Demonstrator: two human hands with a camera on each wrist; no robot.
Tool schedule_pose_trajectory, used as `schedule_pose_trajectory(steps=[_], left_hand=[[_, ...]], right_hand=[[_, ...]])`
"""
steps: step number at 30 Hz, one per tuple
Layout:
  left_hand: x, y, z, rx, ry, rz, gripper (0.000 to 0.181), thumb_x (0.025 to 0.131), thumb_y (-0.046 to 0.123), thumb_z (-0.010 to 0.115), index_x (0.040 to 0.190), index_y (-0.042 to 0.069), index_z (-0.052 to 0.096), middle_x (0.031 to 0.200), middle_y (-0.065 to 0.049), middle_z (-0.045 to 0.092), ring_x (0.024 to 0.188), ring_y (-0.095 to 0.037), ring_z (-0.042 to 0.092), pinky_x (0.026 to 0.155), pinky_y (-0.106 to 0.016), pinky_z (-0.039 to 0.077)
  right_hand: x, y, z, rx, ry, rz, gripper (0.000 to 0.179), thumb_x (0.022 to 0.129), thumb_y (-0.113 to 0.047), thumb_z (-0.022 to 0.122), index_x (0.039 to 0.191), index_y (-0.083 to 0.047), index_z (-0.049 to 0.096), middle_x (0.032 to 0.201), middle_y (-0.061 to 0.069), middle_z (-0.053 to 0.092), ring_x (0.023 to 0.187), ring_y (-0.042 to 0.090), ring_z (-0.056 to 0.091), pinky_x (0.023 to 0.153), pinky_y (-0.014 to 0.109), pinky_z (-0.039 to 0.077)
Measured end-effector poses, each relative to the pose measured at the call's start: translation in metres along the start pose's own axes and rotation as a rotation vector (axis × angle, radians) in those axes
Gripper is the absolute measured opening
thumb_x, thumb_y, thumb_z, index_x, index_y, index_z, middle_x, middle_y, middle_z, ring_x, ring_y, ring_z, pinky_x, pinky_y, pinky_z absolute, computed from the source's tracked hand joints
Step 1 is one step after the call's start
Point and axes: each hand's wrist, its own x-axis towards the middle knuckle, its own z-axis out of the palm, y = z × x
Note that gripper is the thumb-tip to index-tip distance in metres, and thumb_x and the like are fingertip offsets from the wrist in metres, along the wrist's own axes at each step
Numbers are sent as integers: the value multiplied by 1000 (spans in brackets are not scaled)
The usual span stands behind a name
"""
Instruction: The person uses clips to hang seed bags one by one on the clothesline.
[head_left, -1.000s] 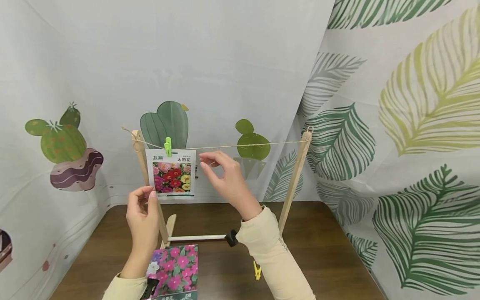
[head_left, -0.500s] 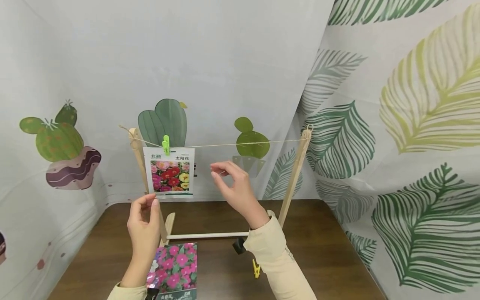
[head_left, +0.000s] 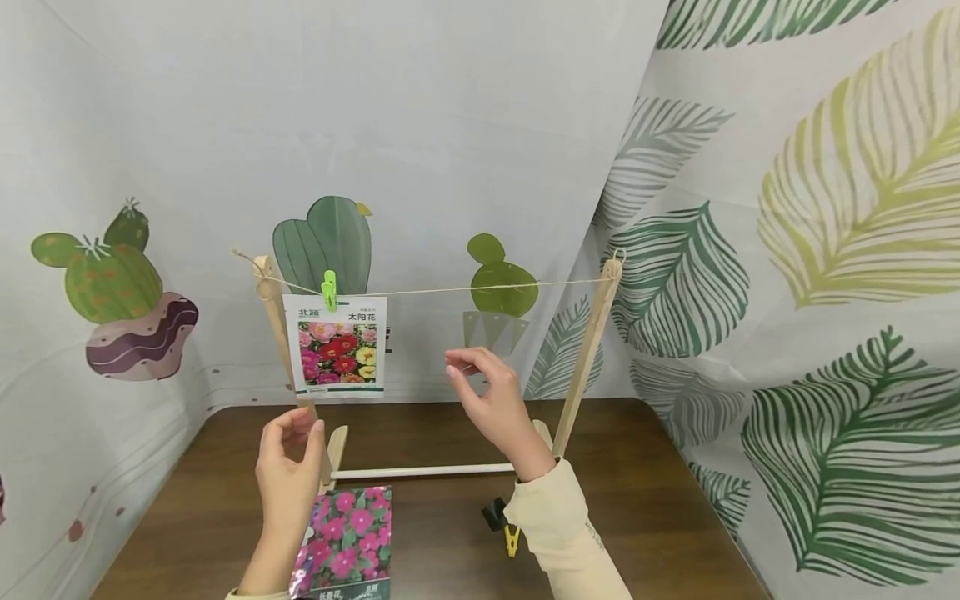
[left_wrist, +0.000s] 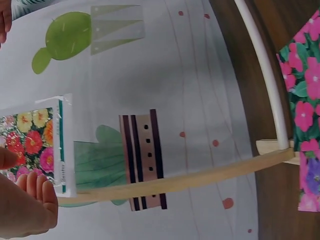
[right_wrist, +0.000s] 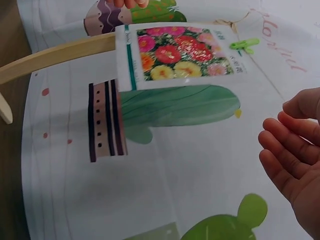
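A white seed packet with a flower picture (head_left: 339,354) hangs from a thin string (head_left: 442,290), held by a green clothespin (head_left: 329,292) near the string's left end. Just below the packet's lower left corner is my left hand (head_left: 288,467), fingers loosely bent and holding nothing. My right hand (head_left: 495,404) is to the right of the packet, apart from it, with relaxed fingers and nothing between them. The right wrist view shows the same packet (right_wrist: 185,55) and clothespin (right_wrist: 244,45), with my right hand (right_wrist: 297,150) clear of both.
A second packet with pink flowers (head_left: 348,533) lies on the brown table (head_left: 442,542). A yellow clothespin (head_left: 512,540) lies near my right sleeve, beside a black object. Two wooden posts (head_left: 588,358) carry the string, joined low down by a white rod (head_left: 427,472).
My right hand has moved right and down, away from the hanging packet. My left hand has dropped a little below the packet's corner. The packet stays hanging by the green clothespin.
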Motion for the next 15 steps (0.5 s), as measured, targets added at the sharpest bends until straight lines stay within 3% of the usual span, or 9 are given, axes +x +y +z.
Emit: schedule_pose_trajectory(steps=[7, 11, 15], left_hand=[[-6, -17, -3, 113, -54, -61, 29, 90, 2, 64, 116, -6, 54, 106, -14, 56, 95, -17, 50, 82, -9, 35], [-9, -24, -5, 180, -85, -84, 31, 88, 1, 65, 116, -6, 53, 107, -15, 55, 97, -19, 50, 83, -8, 33], [-11, -29, -7, 223, -139, -103, 34, 88, 2, 66, 118, -8, 52, 108, -18, 54, 100, -29, 52, 88, -21, 37]], right_hand=[[-20, 42, 0, -3, -11, 55, 19, 90, 0, 64, 109, -2, 66, 101, 11, 67, 90, 22, 62, 81, 41, 50], [-22, 27, -8, -27, 4, 51, 19, 86, 9, 64, 105, 4, 66, 97, 16, 67, 86, 28, 62, 78, 44, 51], [-26, 23, -14, -43, 4, 63, 19, 86, 10, 63, 103, 4, 67, 96, 15, 67, 85, 28, 62, 78, 38, 51]])
